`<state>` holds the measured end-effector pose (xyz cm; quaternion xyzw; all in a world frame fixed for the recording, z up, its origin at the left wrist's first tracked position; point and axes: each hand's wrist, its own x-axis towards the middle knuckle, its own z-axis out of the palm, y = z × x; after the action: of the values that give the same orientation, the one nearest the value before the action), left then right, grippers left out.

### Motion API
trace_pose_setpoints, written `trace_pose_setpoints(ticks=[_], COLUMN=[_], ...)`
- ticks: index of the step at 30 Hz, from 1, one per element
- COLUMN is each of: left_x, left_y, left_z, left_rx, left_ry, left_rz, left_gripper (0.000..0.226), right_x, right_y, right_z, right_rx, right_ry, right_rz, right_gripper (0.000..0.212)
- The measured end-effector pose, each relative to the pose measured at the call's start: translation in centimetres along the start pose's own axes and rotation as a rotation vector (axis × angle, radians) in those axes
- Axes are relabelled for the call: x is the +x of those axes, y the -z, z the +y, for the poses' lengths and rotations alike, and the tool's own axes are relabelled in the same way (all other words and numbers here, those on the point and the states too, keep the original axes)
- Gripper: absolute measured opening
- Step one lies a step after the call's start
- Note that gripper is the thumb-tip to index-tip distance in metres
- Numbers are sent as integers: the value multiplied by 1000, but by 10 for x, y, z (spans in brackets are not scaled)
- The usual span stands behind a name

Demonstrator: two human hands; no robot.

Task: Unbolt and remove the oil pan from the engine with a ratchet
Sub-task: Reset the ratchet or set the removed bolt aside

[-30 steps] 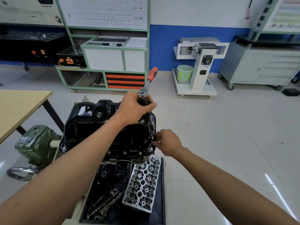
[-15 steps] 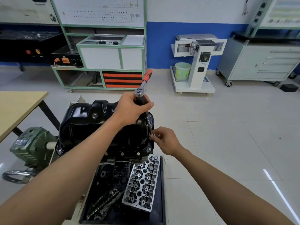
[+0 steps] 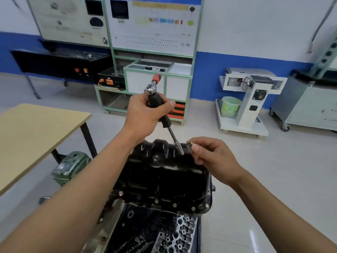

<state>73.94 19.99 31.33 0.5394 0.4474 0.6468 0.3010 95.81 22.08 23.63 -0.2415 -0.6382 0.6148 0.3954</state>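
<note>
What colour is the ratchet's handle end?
Orange-red: the ratchet handle sticks up beyond the left hand. The head view shows it best.

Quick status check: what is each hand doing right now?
Left hand: closed, gripping the ratchet by its black extension handle.
Right hand: closed, pinching a bolt between thumb and fingertips.

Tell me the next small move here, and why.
Probably set aside the bolt the right hand pinches, then bring the socket down on another flange bolt. The left hand holds the ratchet tilted above the oil pan, and several bolts still sit along its near flange.
</note>
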Motion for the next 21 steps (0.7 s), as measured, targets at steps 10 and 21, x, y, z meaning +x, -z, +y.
trace_pose_setpoints(ticks=[10,21], left_x=[-69,-216], left_y=[330,656], left_z=[-14,-95], left_rx=[266,171], left_ry=[60,321], left_rz=[401,974], left_gripper=[19,15], right_x=[147,258], right_y=[-289,-603], right_z=[74,308], right_rx=[-205,-696], right_ry=[-36,-131], right_rz=[-160,-465], right_gripper=[15,37])
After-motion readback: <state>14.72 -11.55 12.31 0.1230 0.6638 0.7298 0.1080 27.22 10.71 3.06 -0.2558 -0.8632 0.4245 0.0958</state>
